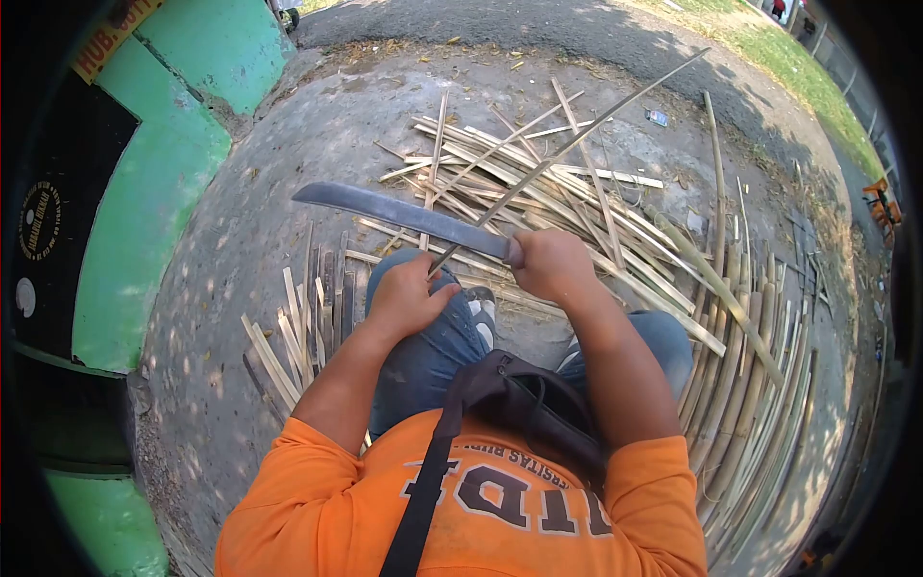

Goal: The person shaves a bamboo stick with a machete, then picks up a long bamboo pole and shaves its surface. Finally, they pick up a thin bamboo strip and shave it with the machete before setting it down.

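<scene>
My right hand (556, 264) is wrapped round the handle of a machete (404, 213), its broad grey blade pointing left across the front of my body. In my left hand (411, 300), above my left knee, is the near end of a long thin bamboo strip (586, 134). The strip runs away up and to the right, crossing the blade near its handle end. Fingers of the left hand are closed around the strip just below the blade. Beyond both hands lies a loose pile of split bamboo strips (538, 183) on the ground.
Bamboo poles (735, 356) and thin strips lie lengthwise to my right. Shorter split pieces (288, 337) are at my left. A green wall (183, 173) stands on the left. My jeans-clad knees and a black waist bag (529, 399) are close under the hands.
</scene>
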Available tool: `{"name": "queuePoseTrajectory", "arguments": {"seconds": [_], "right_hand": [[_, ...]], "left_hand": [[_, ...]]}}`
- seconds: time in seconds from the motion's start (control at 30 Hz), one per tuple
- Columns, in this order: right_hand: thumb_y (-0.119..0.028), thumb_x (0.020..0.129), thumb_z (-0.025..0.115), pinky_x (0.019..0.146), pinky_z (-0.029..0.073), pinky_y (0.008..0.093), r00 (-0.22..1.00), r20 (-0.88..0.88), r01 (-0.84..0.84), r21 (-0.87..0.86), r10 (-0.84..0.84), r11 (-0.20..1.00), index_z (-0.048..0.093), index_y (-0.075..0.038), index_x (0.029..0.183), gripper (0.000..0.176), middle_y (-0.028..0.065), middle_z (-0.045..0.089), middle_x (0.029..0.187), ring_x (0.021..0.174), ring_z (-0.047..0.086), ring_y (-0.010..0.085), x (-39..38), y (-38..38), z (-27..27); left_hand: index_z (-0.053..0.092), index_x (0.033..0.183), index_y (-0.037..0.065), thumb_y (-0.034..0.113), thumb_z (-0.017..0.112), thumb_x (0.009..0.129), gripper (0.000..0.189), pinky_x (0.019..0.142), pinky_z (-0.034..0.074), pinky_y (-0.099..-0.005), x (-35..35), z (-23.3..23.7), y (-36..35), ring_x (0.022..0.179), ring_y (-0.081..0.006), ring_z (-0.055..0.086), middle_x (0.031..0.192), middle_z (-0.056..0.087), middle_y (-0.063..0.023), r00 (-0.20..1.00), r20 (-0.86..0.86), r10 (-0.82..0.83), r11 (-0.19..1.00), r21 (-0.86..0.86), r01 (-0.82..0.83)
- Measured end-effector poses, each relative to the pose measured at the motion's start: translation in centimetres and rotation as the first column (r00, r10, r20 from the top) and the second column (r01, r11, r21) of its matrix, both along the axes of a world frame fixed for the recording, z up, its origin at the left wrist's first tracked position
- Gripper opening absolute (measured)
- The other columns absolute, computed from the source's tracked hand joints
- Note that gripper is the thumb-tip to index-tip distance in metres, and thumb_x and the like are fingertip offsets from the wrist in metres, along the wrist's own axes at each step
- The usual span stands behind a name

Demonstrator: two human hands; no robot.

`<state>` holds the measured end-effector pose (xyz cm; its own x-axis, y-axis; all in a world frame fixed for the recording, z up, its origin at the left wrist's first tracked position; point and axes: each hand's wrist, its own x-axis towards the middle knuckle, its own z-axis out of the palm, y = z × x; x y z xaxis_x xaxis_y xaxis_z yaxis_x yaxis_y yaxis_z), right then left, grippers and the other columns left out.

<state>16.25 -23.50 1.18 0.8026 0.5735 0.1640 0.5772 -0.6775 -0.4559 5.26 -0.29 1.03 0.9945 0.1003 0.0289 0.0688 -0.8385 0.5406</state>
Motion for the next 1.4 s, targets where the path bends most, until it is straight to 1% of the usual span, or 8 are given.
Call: {"name": "queuePoseTrajectory", "arguments": {"seconds": [0.17,0.27,0.37,0.47,0.67,1.07,1.17,1.4], "right_hand": [[-0.019,0.081,0.065,0.071,0.054,0.0519,0.999,0.026,-0.027,0.034,0.027,0.999,0.070,-0.011,0.084,0.010,0.0187,0.069,0.077,0.079,0.068,0.0425,1.1,0.5,-1.7],[-0.023,0.088,0.062,0.074,0.053,0.0542,0.994,0.001,0.111,0.125,-0.112,0.986,0.069,-0.007,0.086,0.018,0.0232,0.069,0.079,0.080,0.066,0.0460,2.6,0.1,-1.9],[-0.026,0.091,0.060,0.076,0.053,0.0553,0.984,-0.028,0.179,0.136,-0.177,0.974,0.069,-0.006,0.088,0.022,0.0240,0.069,0.081,0.081,0.066,0.0463,3.0,-0.6,-1.7],[-0.027,0.091,0.063,0.075,0.053,0.0548,0.992,-0.017,0.123,0.134,-0.122,0.983,0.069,-0.005,0.089,0.023,0.0236,0.069,0.081,0.080,0.066,0.0469,1.9,-0.6,-1.5],[-0.018,0.081,0.064,0.075,0.055,0.0519,0.998,0.006,-0.069,-0.014,0.069,0.998,0.070,-0.011,0.084,0.010,0.0182,0.070,0.078,0.080,0.069,0.0415,-0.3,1.2,-1.1],[-0.023,0.083,0.068,0.080,0.057,0.0494,0.962,-0.139,0.256,0.144,-0.236,0.956,0.075,-0.011,0.095,0.018,0.0192,0.074,0.089,0.088,0.071,0.0402,3.4,-2.1,-1.0],[-0.026,0.088,0.065,0.078,0.054,0.0521,0.982,-0.131,0.146,0.083,-0.134,0.986,0.070,-0.005,0.089,0.022,0.0237,0.071,0.087,0.087,0.068,0.0448,1.3,-1.0,0.3],[-0.024,0.079,0.071,0.074,0.055,0.0509,0.996,-0.037,-0.087,-0.058,0.085,0.995,0.069,-0.011,0.083,0.014,0.0184,0.070,0.079,0.081,0.069,0.0404,1.4,-0.7,-0.8]], "left_hand": [[0.063,0.095,0.001,0.035,0.083,0.083,0.042,0.068,0.053,-0.0445,-0.3,-1.0,1.0,0.075,-0.0346,0.070,0.079,0.070,-0.0165,0.998,0.063,0.004,0.994,-0.111,0.003],[0.057,0.090,0.002,0.032,0.089,0.080,0.044,0.060,0.045,-0.0343,-0.3,-0.8,1.5,0.065,-0.0183,0.056,0.072,0.059,-0.0090,0.998,0.054,0.028,0.982,-0.190,-0.018],[0.057,0.089,0.003,0.031,0.090,0.079,0.044,0.058,0.042,-0.0319,-0.2,-0.9,1.4,0.063,-0.0148,0.049,0.070,0.055,-0.0054,0.996,0.082,0.034,0.979,-0.202,-0.017],[0.060,0.090,0.002,0.036,0.087,0.079,0.045,0.061,0.049,-0.0375,-0.3,-0.4,1.1,0.063,-0.0261,0.059,0.069,0.060,-0.0109,0.995,0.081,0.057,0.984,-0.171,-0.043],[0.061,0.091,0.002,0.039,0.086,0.080,0.046,0.062,0.049,-0.0389,-0.3,-0.4,0.8,0.063,-0.0276,0.061,0.070,0.061,-0.0123,0.994,0.105,0.008,0.990,-0.144,0.007],[0.062,0.091,0.001,0.040,0.086,0.079,0.047,0.060,0.049,-0.0386,-0.5,-0.3,0.9,0.063,-0.0283,0.063,0.069,0.062,-0.0129,0.993,0.096,0.065,0.988,-0.149,-0.050],[0.058,0.089,0.002,0.036,0.090,0.078,0.047,0.056,0.044,-0.0328,-0.2,-1.2,0.9,0.060,-0.0170,0.053,0.070,0.057,-0.0079,0.990,0.122,0.065,0.984,-0.173,-0.044],[0.059,0.091,0.003,0.036,0.089,0.079,0.046,0.055,0.042,-0.0331,-0.3,-0.8,0.6,0.058,-0.0165,0.050,0.066,0.055,-0.0055,0.992,0.124,0.015,0.990,-0.142,0.003]]}}
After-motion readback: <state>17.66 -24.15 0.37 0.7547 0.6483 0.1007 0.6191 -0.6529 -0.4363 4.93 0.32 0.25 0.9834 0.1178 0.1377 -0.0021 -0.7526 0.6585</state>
